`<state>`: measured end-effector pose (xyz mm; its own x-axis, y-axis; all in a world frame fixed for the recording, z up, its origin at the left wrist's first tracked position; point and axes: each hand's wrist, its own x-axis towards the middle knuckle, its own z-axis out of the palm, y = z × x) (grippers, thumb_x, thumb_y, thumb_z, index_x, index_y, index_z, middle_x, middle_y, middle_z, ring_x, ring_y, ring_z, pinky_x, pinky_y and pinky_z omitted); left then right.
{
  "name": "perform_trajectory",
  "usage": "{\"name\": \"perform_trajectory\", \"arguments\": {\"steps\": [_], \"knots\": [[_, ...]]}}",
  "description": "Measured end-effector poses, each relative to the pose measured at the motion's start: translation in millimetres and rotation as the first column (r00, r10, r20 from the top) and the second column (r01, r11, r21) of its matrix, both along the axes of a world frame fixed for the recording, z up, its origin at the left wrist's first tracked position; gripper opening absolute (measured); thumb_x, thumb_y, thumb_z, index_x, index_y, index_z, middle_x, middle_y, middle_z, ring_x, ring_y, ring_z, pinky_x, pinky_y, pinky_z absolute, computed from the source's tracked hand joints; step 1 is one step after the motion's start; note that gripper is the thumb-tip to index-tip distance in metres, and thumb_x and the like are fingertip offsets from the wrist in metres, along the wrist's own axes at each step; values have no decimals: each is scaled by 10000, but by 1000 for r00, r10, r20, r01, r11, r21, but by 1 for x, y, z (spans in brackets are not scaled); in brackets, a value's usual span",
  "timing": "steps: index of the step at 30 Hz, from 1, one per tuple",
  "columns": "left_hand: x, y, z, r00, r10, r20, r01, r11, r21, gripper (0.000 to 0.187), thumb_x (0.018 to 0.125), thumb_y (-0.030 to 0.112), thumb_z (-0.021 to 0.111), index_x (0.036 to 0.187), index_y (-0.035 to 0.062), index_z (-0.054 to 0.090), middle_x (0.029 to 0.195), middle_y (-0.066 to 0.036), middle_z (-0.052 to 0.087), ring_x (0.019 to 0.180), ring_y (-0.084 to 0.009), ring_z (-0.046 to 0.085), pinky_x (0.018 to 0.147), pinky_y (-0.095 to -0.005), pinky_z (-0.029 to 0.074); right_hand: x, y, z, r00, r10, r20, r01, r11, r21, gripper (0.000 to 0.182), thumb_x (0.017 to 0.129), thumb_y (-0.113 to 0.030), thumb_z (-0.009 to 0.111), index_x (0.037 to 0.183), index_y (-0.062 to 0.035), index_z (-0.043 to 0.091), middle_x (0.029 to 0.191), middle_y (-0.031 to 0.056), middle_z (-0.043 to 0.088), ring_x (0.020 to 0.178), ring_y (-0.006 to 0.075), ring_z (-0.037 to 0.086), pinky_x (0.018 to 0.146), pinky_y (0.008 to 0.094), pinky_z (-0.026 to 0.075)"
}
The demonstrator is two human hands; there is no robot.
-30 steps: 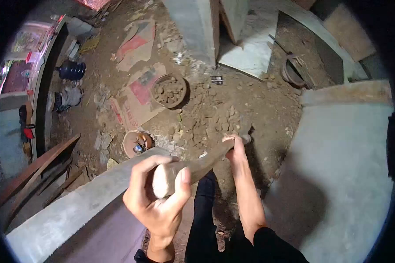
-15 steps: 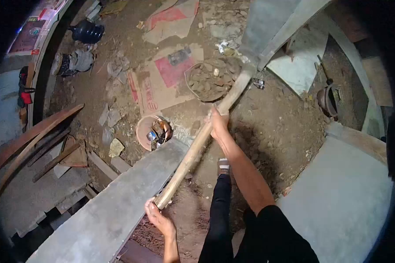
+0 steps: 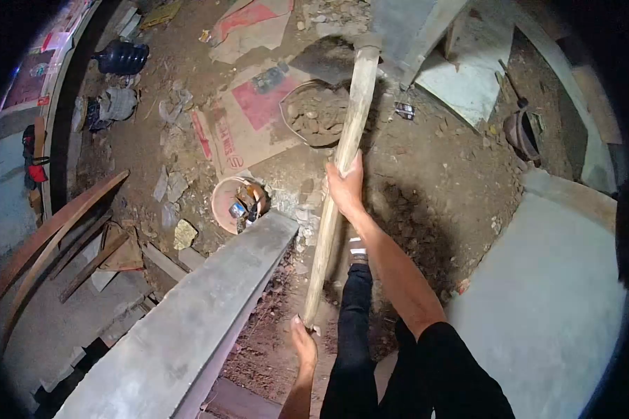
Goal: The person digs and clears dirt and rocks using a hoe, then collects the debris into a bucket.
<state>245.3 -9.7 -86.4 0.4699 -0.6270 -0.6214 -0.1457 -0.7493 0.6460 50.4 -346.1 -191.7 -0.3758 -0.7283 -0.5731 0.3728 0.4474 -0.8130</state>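
A hoe with a long wooden handle [image 3: 353,115] slants across the middle of the view. My left hand [image 3: 303,343] is closed round its lower end. Higher up, my right hand [image 3: 346,185] grips the shaft. At the far end the dark, broad hoe blade [image 3: 321,61] is raised, just beyond a round container of soil and stones [image 3: 313,119]. That container stands partly on flattened cardboard [image 3: 237,136], and the shaft hides its right side. Dug, dark soil [image 3: 398,237] lies right of my right hand.
A grey slab-topped ledge [image 3: 182,300] runs along my left, with a bucket of rubbish [image 3: 223,202] at its far end. Another pale slab [image 3: 545,272] is at right. Curved wooden boards [image 3: 63,223], a large dark bottle [image 3: 121,57] and a basket-like container [image 3: 521,136] lie farther out.
The hoe has swung to a steeper angle, its blade now visible and raised beyond the container. My left hand has moved right and down with the handle's end; the view has shifted slightly.
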Motion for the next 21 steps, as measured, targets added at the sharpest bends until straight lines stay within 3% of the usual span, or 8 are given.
{"name": "perform_trajectory", "arguments": {"steps": [6,8,9,11,14,17,19,21], "knots": [[-52,2,57,998,-53,-14,54,991,118,397,1050,370,353,947,18,506,731,-25,494,601,-111,496,498,-255,388,-76,46,55,987,-148,57,145,988,44,651,861,4,616,1407,-17,263,1018,173,570,689,189,588,442,272,457],[-75,10,76,996,-18,-84,31,988,150,402,1046,371,359,924,19,511,688,-27,483,534,-114,482,471,-265,386,-104,81,66,961,-224,163,217,974,57,702,884,23,598,1450,-40,187,884,139,555,557,146,519,434,274,429],[-78,29,73,996,-45,-79,54,990,128,402,1044,371,365,914,24,519,665,-21,476,509,-111,468,451,-271,375,-119,103,37,974,-228,-4,228,973,41,709,888,20,597,1456,-42,177,856,130,552,543,145,516,431,281,430],[-86,43,77,990,-48,-130,69,985,159,412,1036,368,385,865,32,552,609,-3,464,482,-102,459,431,-271,365,-150,136,46,960,-276,42,257,933,251,689,890,-5,609,1449,-24,208,931,144,564,635,183,570,493,316,482],[-108,34,78,986,-118,-116,125,991,54,443,1030,376,400,797,37,563,587,4,457,475,-100,453,428,-269,354,-195,182,22,965,-258,-56,263,936,233,780,888,-61,634,1492,-25,142,996,150,571,734,196,589,579,343,515],[-175,-37,140,872,-447,-198,486,838,249,521,1021,436,387,761,17,557,519,-19,439,479,-124,438,449,-327,330,-230,219,46,962,-271,24,249,913,323,811,890,-81,614,1518,-75,102,1035,172,564,745,199,591,628,373,530],[-220,-45,137,716,-667,-205,697,696,170,636,1004,511,350,768,-41,560,541,-120,482,548,-227,508,535,-413,388,-246,239,76,947,-311,82,251,874,417,779,891,-73,601,1513,-86,132,1059,180,555,751,204,589,634,374,529],[-277,-50,134,581,-776,-245,802,597,14,667,993,517,333,790,-79,550,614,-226,547,621,-349,579,625,-488,420,-269,266,103,944,-315,93,283,924,259,775,893,-71,587,1526,-130,142,996,146,573,742,191,584,627,377,527]]}}
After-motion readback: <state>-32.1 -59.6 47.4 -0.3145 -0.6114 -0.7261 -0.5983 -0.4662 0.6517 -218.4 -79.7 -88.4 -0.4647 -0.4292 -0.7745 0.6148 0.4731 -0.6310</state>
